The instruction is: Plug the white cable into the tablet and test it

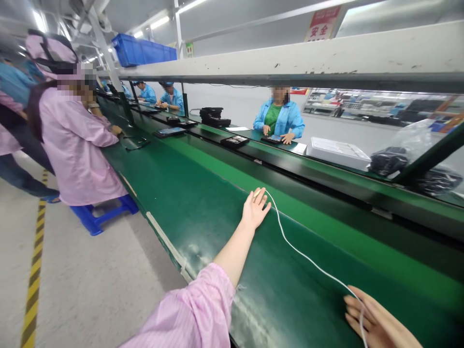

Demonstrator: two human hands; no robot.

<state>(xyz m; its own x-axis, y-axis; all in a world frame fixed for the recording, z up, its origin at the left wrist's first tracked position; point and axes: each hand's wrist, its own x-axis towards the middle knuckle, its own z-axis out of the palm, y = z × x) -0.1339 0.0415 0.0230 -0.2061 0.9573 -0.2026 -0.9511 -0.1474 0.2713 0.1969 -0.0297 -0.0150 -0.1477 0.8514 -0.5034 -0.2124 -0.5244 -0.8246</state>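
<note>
Currently, left hand (254,210) reaching out at 12 o'clock, fingertips pinching one end of white cable (300,252), right hand (377,321) at 4 o'clock gripping the other end, cable lying slack across green belt (203,193) between them.

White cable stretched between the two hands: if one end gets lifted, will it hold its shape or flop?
Likely floppy: the white cable sags in a loose curve across the green belt between the left hand and right hand. It looks thin, so probably light. It may slide easily on the smooth belt.
</note>
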